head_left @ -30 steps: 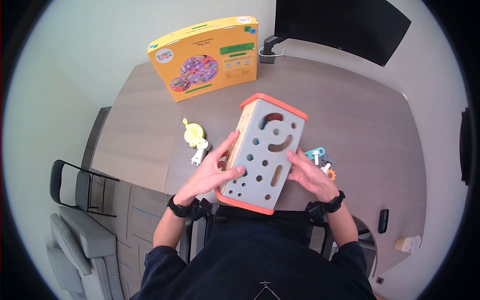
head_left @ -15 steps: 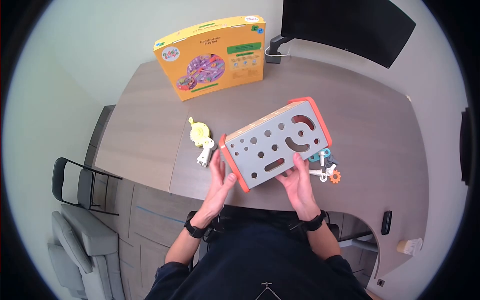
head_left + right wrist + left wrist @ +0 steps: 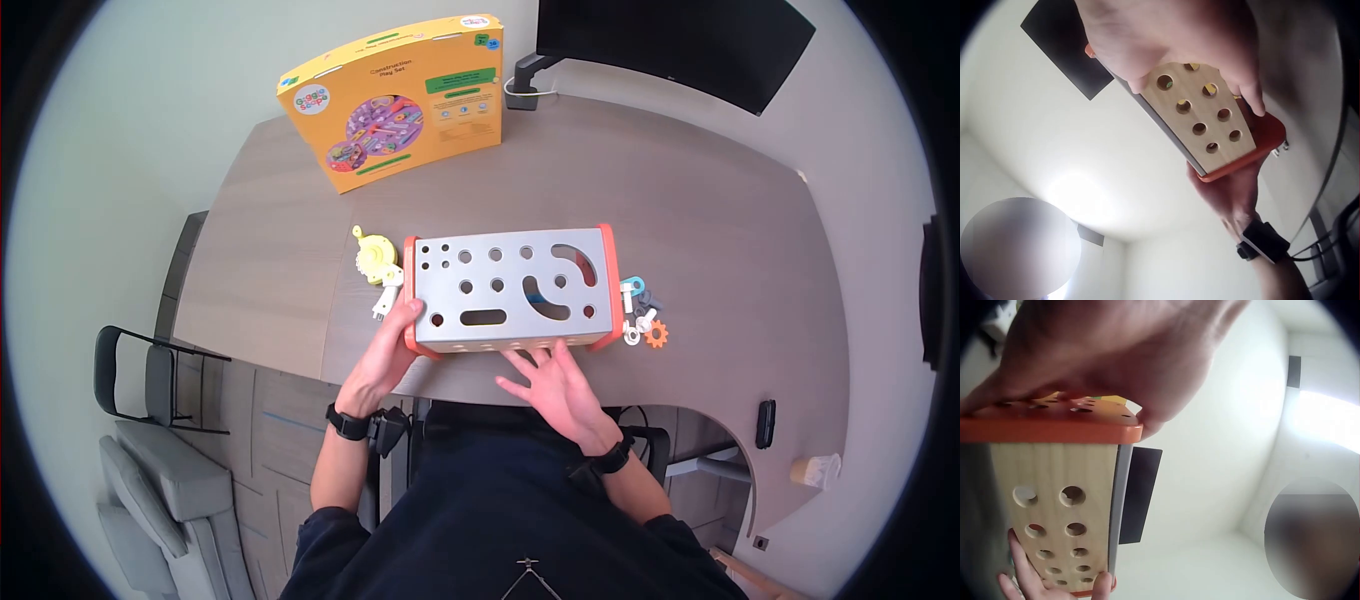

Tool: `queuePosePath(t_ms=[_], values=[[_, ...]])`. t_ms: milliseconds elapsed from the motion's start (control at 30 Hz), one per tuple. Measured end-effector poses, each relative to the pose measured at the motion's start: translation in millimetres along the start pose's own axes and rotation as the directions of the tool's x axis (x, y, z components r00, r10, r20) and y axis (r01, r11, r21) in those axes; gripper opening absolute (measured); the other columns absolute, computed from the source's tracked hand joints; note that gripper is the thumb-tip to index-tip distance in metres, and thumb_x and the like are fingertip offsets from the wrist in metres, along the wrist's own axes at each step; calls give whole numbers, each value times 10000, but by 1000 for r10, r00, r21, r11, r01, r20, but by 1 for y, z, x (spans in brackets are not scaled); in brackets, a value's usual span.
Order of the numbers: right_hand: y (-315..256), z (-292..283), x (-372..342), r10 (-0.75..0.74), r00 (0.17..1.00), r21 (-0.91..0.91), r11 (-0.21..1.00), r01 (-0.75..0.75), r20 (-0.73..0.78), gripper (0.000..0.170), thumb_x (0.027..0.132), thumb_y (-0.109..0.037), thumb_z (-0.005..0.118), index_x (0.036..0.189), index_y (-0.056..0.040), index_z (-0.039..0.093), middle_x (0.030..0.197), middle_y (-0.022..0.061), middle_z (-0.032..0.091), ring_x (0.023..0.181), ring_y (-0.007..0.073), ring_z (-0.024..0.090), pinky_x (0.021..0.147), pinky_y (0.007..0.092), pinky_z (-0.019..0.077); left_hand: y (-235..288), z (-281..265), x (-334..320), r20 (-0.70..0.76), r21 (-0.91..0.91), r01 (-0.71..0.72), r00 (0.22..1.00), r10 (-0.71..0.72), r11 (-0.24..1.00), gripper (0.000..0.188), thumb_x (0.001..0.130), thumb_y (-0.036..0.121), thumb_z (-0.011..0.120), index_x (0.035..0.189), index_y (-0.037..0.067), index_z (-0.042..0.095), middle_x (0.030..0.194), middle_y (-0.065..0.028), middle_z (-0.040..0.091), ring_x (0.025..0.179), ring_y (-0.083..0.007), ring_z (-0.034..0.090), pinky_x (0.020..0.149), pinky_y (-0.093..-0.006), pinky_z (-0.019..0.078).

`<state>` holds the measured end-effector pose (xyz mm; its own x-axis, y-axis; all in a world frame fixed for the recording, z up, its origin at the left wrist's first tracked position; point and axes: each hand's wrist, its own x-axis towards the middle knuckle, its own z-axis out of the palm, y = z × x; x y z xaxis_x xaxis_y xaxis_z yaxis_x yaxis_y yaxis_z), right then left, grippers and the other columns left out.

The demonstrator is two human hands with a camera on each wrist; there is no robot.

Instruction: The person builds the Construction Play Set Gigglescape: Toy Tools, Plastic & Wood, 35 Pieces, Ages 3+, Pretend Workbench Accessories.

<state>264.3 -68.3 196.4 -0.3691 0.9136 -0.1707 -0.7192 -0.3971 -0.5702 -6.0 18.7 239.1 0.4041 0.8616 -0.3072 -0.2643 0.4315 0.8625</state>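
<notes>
A box-shaped toy workbench (image 3: 515,265) faces up with its grey, hole-and-slot panel between two orange ends. Its pale wooden side (image 3: 1054,506), pierced with round holes, faces the person. My left hand (image 3: 383,345) grips the left orange end (image 3: 1054,431), thumb at the top edge and fingers spread over the end's outer face. Against the wooden side lies my right hand (image 3: 563,390), its fingers spread and mostly straight, partly beneath the box. Left of the box is a yellow geared toy part (image 3: 376,258) with a white piece (image 3: 386,297) beside it.
Right of the box lie an orange gear (image 3: 656,334), a teal piece (image 3: 634,286) and white bolts. A yellow play-set carton (image 3: 400,110) stands at the back left, with a monitor (image 3: 675,45) behind. A black case (image 3: 766,424) and a cup (image 3: 815,471) are at the right.
The toy workbench has turned from steeply upright to level, crosswise before the person. My left hand has taken hold of its left end; my right hand has shifted to its near side.
</notes>
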Motion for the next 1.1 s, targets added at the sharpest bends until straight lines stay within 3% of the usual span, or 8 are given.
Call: queuePosePath(t_ms=[467, 567, 667, 733, 833, 933, 1000, 1100], values=[[17, -30, 6, 53, 999, 63, 997, -52, -4, 724, 1172, -469, 435, 1713, -139, 84, 1785, 131, 156, 1661, 338, 184, 1330, 582, 235, -12, -10, 20, -30, 51, 68, 997, -66, 996, 788, 1084, 470, 585, 1685, 62, 281, 1618, -168, 486, 1473, -314, 502, 1181, -589, 428], [14, -34, -3, 76, 994, -40, 996, -80, -82, 623, 1179, -411, 452, 1681, -113, 233, 1726, 133, 324, 1606, 323, 339, 1289, 542, 328, -15, -13, 21, -5, 52, 74, 997, -74, 996, 771, 1106, 513, 537, 1685, 71, 285, 1636, -175, 475, 1484, -331, 499, 1182, -596, 429], [2, -49, -36, 198, 964, -595, 758, -266, -179, 329, 1173, -260, 472, 1426, -65, 553, 1507, 95, 600, 1423, 236, 574, 1181, 450, 454, -13, -11, 20, -17, 66, 69, 998, -68, 995, 771, 1124, 567, 472, 1692, 83, 278, 1649, -168, 468, 1496, -335, 490, 1186, -604, 423], [-3, -72, -67, 226, 968, -921, 344, -181, -105, 274, 1098, -240, 524, 1173, -59, 716, 1126, 122, 770, 1171, 251, 733, 1030, 388, 546, -14, -9, 19, -36, 91, 56, 998, -53, 994, 779, 1132, 609, 420, 1696, 91, 279, 1657, -160, 463, 1508, -334, 478, 1194, -610, 412], [-7, -80, -128, 320, 838, -896, -133, -424, -443, 344, 1044, -319, 495, 1057, -69, 730, 1007, 218, 764, 1000, 463, 731, 915, 509, 595, -25, -20, 23, -15, 105, 50, 999, -49, 993, 801, 1128, 649, 388, 1698, 95, 288, 1666, -151, 453, 1519, -327, 465, 1208, -613, 393], [22, -122, -188, 370, 719, -782, -487, -389, -588, 377, 1031, -350, 534, 1014, -21, 719, 990, 260, 753, 970, 482, 724, 878, 560, 582, -29, -23, 24, -24, 110, 74, 997, -72, 991, 819, 1123, 677, 365, 1696, 96, 300, 1675, -144, 442, 1529, -323, 450, 1227, -606, 369], [44, -185, -260, 400, 885, -970, -47, -238, -237, 298, 1017, -256, 636, 1161, -32, 769, 1253, 203, 749, 1193, 397, 695, 1023, 466, 559, -23, -17, 22, -35, 115, 88, 996, -85, 989, 823, 1122, 679, 366, 1695, 92, 302, 1672, -144, 444, 1530, -320, 446, 1234, -604, 360], [91, -221, -274, 589, 659, -855, -115, -506, -469, 351, 1025, -219, 638, 1318, -46, 724, 1372, 167, 705, 1280, 338, 660, 1073, 438, 522, -21, -20, 23, 8, 138, 92, 996, -94, 986, 815, 1125, 672, 364, 1715, 122, 245, 1697, -135, 399, 1553, -317, 405, 1243, -607, 341]])
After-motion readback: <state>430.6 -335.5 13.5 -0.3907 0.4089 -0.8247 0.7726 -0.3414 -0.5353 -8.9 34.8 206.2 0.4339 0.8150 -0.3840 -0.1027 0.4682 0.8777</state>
